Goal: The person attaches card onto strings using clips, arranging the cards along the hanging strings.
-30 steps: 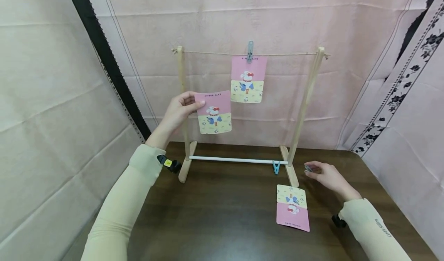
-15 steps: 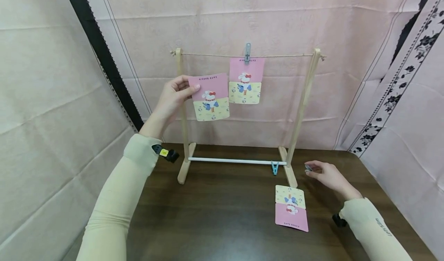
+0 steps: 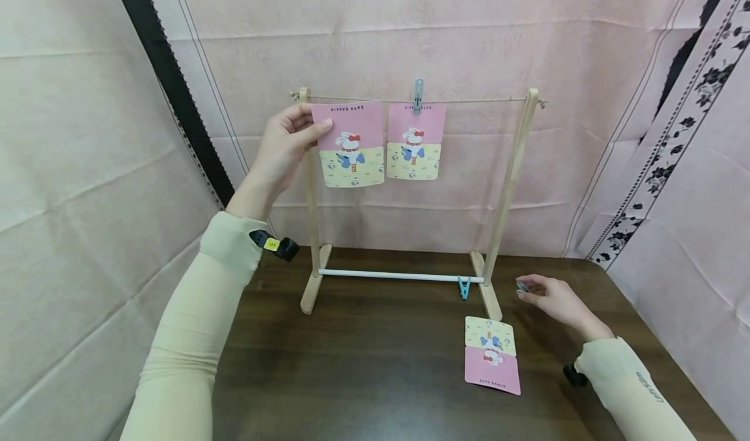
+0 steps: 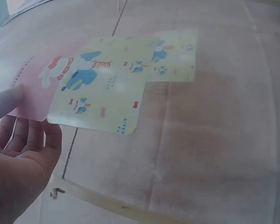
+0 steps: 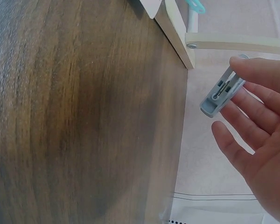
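Observation:
My left hand [image 3: 288, 140] pinches a pink and yellow card [image 3: 353, 157] by its upper left edge, thumb in front. The card's top lies level with the cord [image 3: 486, 101] of a wooden rack, left of a matching card [image 3: 413, 157] hung by a grey-blue clothespin [image 3: 418, 96]. In the left wrist view the held card [image 4: 102, 88] overlaps the hung one [image 4: 179, 56]. Low over the table's right side, my right hand [image 3: 553, 301] holds a grey clothespin [image 5: 222, 91] between thumb and fingers.
A third card [image 3: 492, 356] lies upside down on the dark wooden table [image 3: 351, 369]. A blue clothespin [image 3: 464, 288] is clipped to the rack's white lower bar [image 3: 398, 275]. Wooden posts [image 3: 511, 180] stand at both sides, with pale cloth [image 3: 586, 70] behind.
My left hand has raised the card from below the cord up to its level, slightly leftward. The right hand stays in place with its clothespin.

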A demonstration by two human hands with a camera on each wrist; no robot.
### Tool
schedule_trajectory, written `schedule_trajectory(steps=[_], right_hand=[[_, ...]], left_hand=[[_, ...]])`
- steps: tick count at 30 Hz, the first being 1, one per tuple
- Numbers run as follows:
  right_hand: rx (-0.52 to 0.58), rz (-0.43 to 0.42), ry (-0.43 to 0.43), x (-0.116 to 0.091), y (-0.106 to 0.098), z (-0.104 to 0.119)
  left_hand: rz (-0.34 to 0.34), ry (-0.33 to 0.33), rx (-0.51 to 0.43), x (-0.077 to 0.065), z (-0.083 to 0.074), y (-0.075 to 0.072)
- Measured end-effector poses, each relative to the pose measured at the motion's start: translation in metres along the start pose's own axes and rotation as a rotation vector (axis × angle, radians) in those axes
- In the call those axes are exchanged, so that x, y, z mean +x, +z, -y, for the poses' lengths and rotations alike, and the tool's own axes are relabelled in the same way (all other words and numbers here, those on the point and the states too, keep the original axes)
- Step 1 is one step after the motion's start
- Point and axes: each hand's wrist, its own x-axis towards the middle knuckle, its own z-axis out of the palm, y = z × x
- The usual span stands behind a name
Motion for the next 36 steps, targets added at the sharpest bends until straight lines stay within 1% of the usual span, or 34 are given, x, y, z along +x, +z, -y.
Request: schedule_trajectory(steps=[5,12,16,23,27,31,36], right_hand=[[-0.001,0.002,-0.004,-0.002,-0.001,0.002],[0.001,-0.002,-0.009,-0.004,-0.001,0.001],[-0.003,-0.008,-0.017,-0.007,-0.003,0.0],[-0.015,-0.019,-0.017,-0.011,-0.007,-0.001],[-0.008,-0.01,-0.002,-0.013,-0.008,-0.003],[-0.005,-0.006,0.015,-0.014,-0.009,-0.004],[-0.01,-0.01,0.028,-0.014,-0.012,-0.005]], left_hand=[[0.0,0.001,0.02,0.003,0.0,-0.002],[-0.003,-0.006,0.008,0.007,0.007,-0.007],[-0.028,-0.015,-0.018,0.011,0.014,-0.009],[-0.083,-0.037,0.013,0.019,0.027,-0.012],[-0.107,-0.059,-0.009,0.021,0.033,-0.014],[-0.12,-0.079,-0.017,0.022,0.036,-0.016],[-0.127,-0.109,0.012,0.025,0.037,-0.013]])
